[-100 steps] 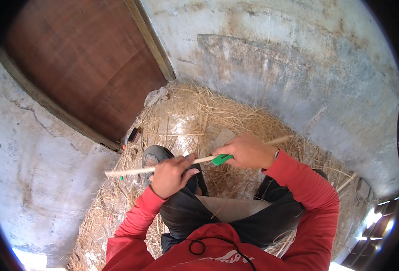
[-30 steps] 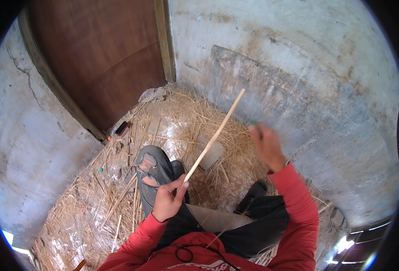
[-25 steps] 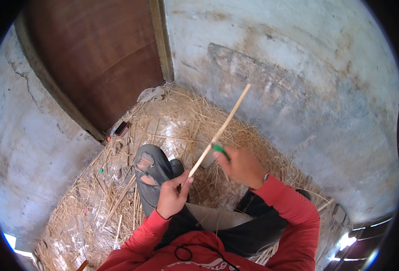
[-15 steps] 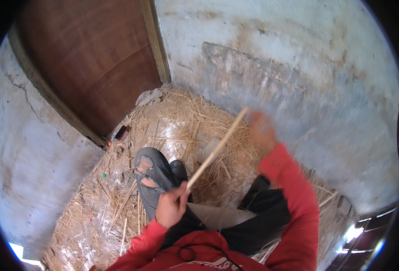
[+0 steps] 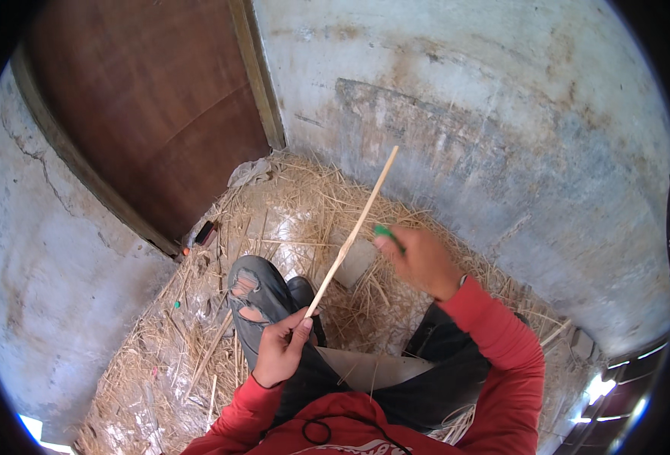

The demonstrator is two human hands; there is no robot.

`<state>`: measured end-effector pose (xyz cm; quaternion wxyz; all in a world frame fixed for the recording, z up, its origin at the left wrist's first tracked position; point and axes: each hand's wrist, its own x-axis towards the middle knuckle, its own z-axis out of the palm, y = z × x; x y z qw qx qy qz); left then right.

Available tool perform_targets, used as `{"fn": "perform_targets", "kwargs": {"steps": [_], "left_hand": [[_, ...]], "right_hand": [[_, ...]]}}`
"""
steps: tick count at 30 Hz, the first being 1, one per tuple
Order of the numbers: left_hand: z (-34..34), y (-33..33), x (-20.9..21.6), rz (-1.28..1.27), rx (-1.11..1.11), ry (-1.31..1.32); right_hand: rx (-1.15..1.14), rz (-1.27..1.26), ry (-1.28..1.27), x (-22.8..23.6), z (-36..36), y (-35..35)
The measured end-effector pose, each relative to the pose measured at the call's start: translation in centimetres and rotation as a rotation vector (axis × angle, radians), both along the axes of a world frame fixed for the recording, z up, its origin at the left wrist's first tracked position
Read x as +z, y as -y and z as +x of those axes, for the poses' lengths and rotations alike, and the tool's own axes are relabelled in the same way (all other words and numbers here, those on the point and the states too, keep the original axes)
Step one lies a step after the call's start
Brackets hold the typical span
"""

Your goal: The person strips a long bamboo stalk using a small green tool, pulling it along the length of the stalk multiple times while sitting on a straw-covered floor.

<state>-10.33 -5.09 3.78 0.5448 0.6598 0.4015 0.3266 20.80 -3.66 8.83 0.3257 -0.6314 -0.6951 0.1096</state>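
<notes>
"And the room?"
"A stained wall (image 5: 486, 152) is seen right of the door (image 5: 145, 121); the floor (image 5: 160, 371) is straw-strewn."
"The stick (image 5: 344, 250)?"
"It is held right of the door, long axis slanted up-right, free tip toward the wall. Its near end is grasped by the left hand (image 5: 280, 353); a green tool (image 5: 388, 235) is gripped by the right hand (image 5: 426, 262)."

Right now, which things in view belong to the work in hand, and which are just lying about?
In use:
long pale wooden stick, in the left hand
small green tool, in the right hand

Lying about:
loose dry yellow straw
small dark rectangular object
crumpled greyish sheet
</notes>
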Motion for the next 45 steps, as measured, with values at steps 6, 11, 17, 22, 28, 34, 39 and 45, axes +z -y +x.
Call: {"fn": "perform_targets", "kwargs": {"steps": [6, 11, 17, 22, 28, 34, 39, 45], "left_hand": [[0.5, 0.1, -0.7, -0.102, -0.027, 0.009], [-0.2, 0.0, -0.1, -0.074, -0.014, -0.079], [-5.7, 3.7, -0.7, -0.336, -0.096, -0.021], [-2.8, 1.6, -0.5, -0.394, -0.105, 0.133], [0.5, 0.6, -0.1, -0.328, -0.316, 0.139], [3.2, 0.6, -0.9, -0.453, -0.405, 0.183], [6.5, -0.8, 1.3, -0.350, -0.424, 0.278], [7.7, -3.5, -0.3, -0.380, -0.357, 0.408]], "right_hand": [[0.058, -0.055, 0.039, -1.8, -2.1, 0.0], [-0.017, -0.048, 0.175, -2.9, -0.3, -2.1], [-0.795, 0.228, -0.204, -0.7, 25.1, -3.8], [-0.488, 0.098, -0.448, 0.7, 15.5, -2.2], [0.030, 0.150, -0.617, -0.5, 4.9, -2.9], [0.031, -0.120, -0.826, -0.1, 3.0, -1.2], [0.082, -0.191, -0.876, 0.4, 1.8, -0.1], [0.021, 0.090, -0.166, 0.7, -0.3, 1.5]]}}
